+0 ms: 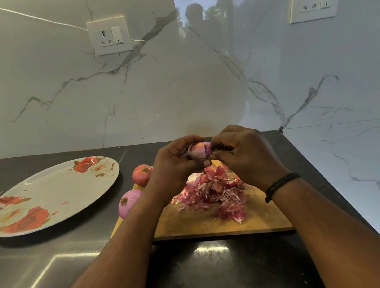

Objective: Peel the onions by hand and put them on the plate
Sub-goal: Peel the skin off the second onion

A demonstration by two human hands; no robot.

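Starting nearest, a wooden cutting board (197, 227) heaped with dry purple skins (214, 197) was seen, above which a half-peeled pale purple onion (198, 150) was cupped by the closed left hand (174, 163) while a skin strip was pinched by the right hand (240, 153), so a slip was judged possible, the floral oval plate (50, 195) beyond lying bare.

A dark, glossy stone bench (205, 278) meets the marble-patterned wall in a corner. On its left part lies an oval plate (50, 195) printed with red and white roses. Just right of it lies a wooden cutting board (196, 225), its far-left corner near the plate's rim.
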